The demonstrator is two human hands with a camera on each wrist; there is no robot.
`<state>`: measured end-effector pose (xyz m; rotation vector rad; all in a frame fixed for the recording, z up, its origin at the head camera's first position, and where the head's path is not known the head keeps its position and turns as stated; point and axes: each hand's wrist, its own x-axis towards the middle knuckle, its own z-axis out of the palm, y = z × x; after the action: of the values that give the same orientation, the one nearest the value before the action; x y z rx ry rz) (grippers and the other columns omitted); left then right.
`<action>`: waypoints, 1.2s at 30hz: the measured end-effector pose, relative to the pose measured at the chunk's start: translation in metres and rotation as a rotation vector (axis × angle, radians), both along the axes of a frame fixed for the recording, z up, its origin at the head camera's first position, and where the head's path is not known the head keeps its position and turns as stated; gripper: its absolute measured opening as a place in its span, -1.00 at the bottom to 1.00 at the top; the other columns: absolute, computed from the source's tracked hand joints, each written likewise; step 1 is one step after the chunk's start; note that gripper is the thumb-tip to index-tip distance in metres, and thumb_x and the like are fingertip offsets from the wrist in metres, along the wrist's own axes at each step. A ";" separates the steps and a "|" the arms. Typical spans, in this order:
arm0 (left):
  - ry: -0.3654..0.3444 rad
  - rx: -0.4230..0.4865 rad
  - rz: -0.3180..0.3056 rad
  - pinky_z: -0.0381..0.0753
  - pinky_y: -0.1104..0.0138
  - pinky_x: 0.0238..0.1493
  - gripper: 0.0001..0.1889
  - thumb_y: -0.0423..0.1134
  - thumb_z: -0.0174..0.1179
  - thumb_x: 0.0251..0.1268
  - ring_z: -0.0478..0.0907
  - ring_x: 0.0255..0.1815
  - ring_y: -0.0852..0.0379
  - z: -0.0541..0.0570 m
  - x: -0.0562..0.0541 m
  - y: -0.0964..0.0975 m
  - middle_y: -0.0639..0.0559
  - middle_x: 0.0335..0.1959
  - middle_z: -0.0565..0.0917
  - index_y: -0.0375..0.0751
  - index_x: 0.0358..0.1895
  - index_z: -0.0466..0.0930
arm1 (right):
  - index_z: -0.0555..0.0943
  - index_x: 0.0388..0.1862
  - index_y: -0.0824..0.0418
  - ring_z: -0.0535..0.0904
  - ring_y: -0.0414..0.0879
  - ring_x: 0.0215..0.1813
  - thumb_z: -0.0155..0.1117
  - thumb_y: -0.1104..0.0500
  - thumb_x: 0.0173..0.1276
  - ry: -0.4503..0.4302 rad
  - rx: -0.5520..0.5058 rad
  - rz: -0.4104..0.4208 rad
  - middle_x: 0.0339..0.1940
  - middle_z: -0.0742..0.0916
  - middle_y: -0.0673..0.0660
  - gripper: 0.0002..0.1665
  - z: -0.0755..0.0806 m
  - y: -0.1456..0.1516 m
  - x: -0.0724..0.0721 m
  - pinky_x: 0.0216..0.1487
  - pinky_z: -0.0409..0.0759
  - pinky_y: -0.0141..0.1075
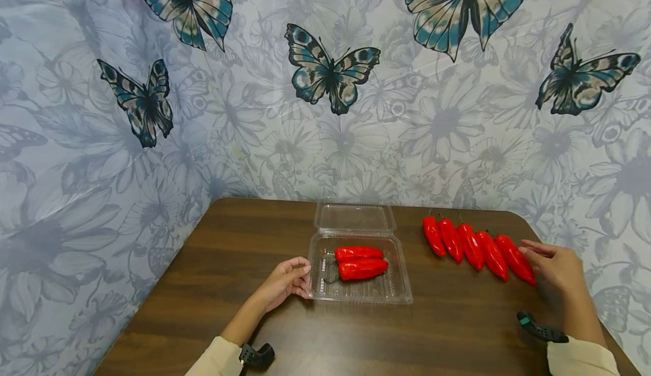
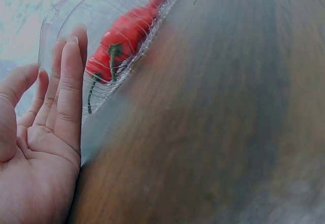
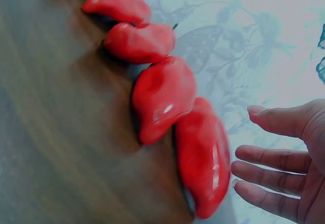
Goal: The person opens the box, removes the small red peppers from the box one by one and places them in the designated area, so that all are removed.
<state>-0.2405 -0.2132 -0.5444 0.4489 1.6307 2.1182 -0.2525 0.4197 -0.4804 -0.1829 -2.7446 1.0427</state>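
Observation:
A clear plastic clamshell container (image 1: 399,285) lies with its lid (image 1: 354,217) folded back on the table. Inside it are two red peppers (image 1: 359,254) (image 1: 363,269), side by side, their green stems toward the left. My left hand (image 1: 289,280) is at the container's left side; in the left wrist view its fingers (image 2: 69,92) are extended along the clear wall, thumb apart. To the right, several red peppers (image 1: 470,246) lie in a slanting row. Beside the rightmost pepper (image 1: 516,259) is my right hand (image 1: 556,266), fingers extended and thumb spread, holding nothing.
The brown wooden table (image 1: 244,240) stands against a wall covering (image 1: 254,155) with flowers and butterflies. Its back edge runs just behind the lid. A dark band (image 1: 256,356) is on the left wrist and another (image 1: 541,329) on the right.

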 end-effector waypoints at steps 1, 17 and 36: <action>0.000 -0.003 0.001 0.77 0.27 -0.35 -0.84 -0.31 -0.03 0.63 0.71 -0.49 0.13 0.000 0.000 0.000 0.02 -0.46 0.69 -0.37 0.03 0.40 | 0.55 0.21 0.49 0.67 -0.26 -0.51 0.25 -0.07 0.50 0.012 0.014 -0.001 -0.21 0.79 0.39 -0.36 0.003 -0.001 0.001 -0.51 0.60 -0.44; -0.008 0.006 -0.004 0.77 0.26 -0.34 -0.90 -0.33 -0.05 0.64 0.71 -0.48 0.14 0.000 0.001 0.000 0.02 -0.44 0.69 -0.22 -0.01 0.46 | 0.66 0.10 0.44 0.73 0.05 -0.33 0.38 -0.01 0.42 0.178 0.217 0.026 -0.17 0.75 0.48 -0.46 0.048 -0.025 0.006 -0.49 0.48 -0.38; 0.008 0.016 -0.007 0.77 0.27 -0.35 -0.84 -0.32 -0.06 0.64 0.71 -0.48 0.15 0.001 0.003 0.000 0.02 -0.44 0.69 -0.37 0.03 0.41 | 0.59 0.30 0.29 0.46 -0.73 -0.22 0.36 0.05 0.44 0.214 0.068 0.233 -0.06 0.80 0.25 -0.46 0.076 -0.078 0.009 -0.26 0.45 -0.68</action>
<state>-0.2372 -0.2129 -0.5438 0.4679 1.6149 2.1284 -0.2435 0.3414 -0.4048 0.2502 -2.6437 0.9567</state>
